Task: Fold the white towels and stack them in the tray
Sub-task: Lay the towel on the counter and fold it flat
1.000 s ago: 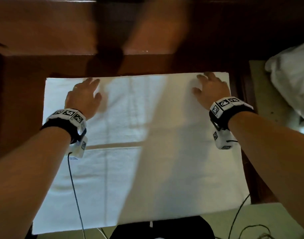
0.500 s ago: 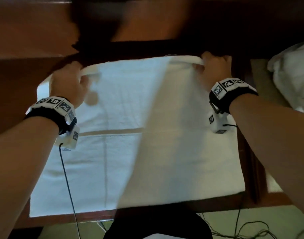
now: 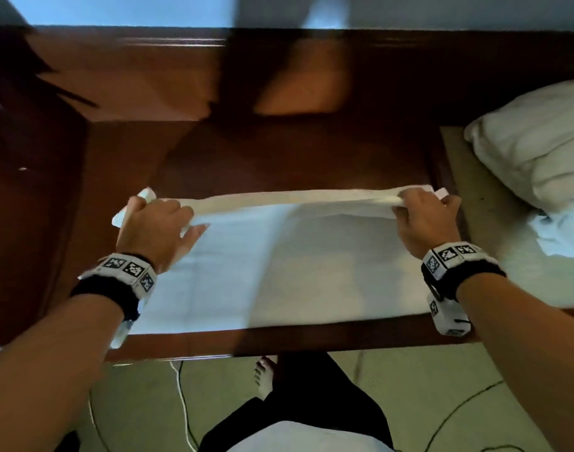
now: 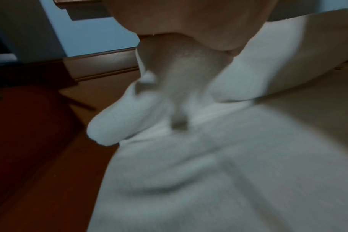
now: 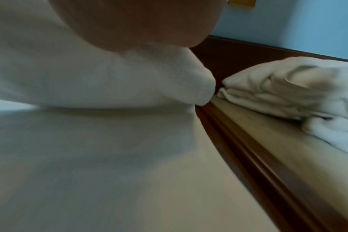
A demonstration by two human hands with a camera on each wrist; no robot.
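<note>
A white towel (image 3: 288, 265) lies on the dark wooden table (image 3: 279, 158), its far edge lifted and stretched between both hands. My left hand (image 3: 155, 223) grips the far left corner, my right hand (image 3: 422, 216) the far right corner. In the left wrist view the towel (image 4: 209, 172) bunches under the left hand (image 4: 179, 23), and the corner hangs out to the left. In the right wrist view the towel (image 5: 89, 141) runs under my right hand (image 5: 139, 23), the fingers hidden by the cloth. No tray is in view.
A heap of unfolded white towels (image 3: 540, 164) lies on a pale surface (image 3: 474, 203) right of the table; the same heap (image 5: 298, 94) shows in the right wrist view. Beyond the table stand wooden panelling and a blue wall (image 3: 116, 8). Cables (image 3: 181, 402) run across the floor below.
Both hands went from resting flat on the towel's far part to gripping its far corners. They have lifted that edge and carried it toward me, over the near half.
</note>
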